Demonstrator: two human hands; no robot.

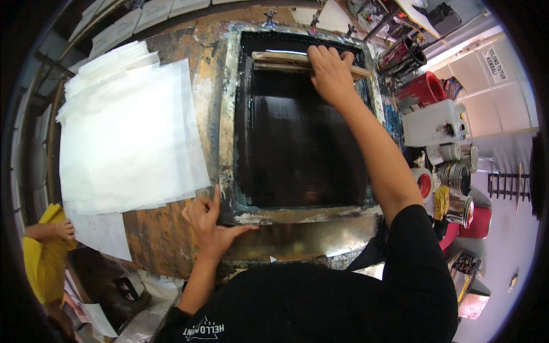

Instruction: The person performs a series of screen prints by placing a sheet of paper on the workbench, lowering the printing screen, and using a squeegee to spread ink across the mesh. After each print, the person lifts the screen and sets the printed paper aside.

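Observation:
A screen-printing frame with worn, paint-stained edges lies on the table before me. Dark, glossy ink covers its mesh. Across the far end of the mesh rests a wooden squeegee; my right hand is closed over it right of its middle, arm stretched over the frame. At the frame's near left corner is my left hand, its index finger pointing away along the left side and its thumb spread along the near edge. It holds nothing I can see.
A big stack of white sheets lies left of the frame on the stained table. Ink cans, a red bucket and a white jerrycan stand at the right. Another person in a yellow garment reaches toward the sheets at lower left.

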